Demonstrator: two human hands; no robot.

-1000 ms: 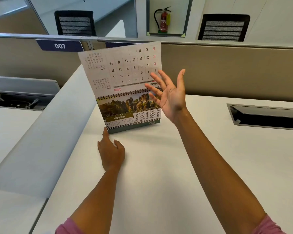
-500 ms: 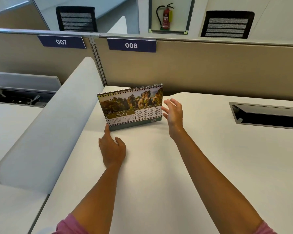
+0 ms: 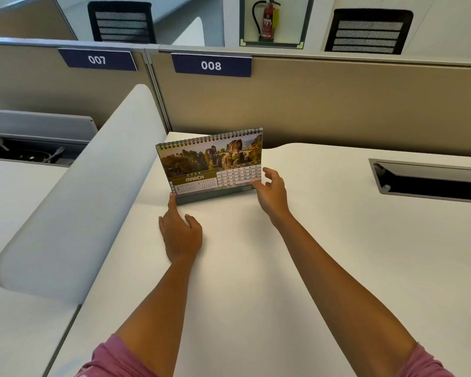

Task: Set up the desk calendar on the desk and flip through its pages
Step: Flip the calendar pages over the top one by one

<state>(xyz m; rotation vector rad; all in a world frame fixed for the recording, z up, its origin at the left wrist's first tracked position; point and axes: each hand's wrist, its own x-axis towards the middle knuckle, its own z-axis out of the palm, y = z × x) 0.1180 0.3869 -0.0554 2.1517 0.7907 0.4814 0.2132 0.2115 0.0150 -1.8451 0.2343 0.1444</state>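
Note:
A spiral-bound desk calendar (image 3: 212, 165) stands upright on the white desk (image 3: 324, 254), showing the March 2026 page with a photo of rock formations. My left hand (image 3: 180, 232) lies flat on the desk, its index fingertip touching the calendar's lower left corner. At the calendar's lower right corner is my right hand (image 3: 271, 191), fingers spread, with fingertips against the page edge. Neither hand is closed around anything.
A rounded white divider (image 3: 74, 202) runs along the desk's left side. A beige partition (image 3: 337, 104) with labels 007 and 008 stands behind. A recessed cable tray (image 3: 430, 180) is open at the right. Beyond the partition are two black chairs and a fire extinguisher.
A page held up a second ago has gone over the spiral to the back. My right hand came down from the air to the calendar's lower right corner. The left hand stayed put.

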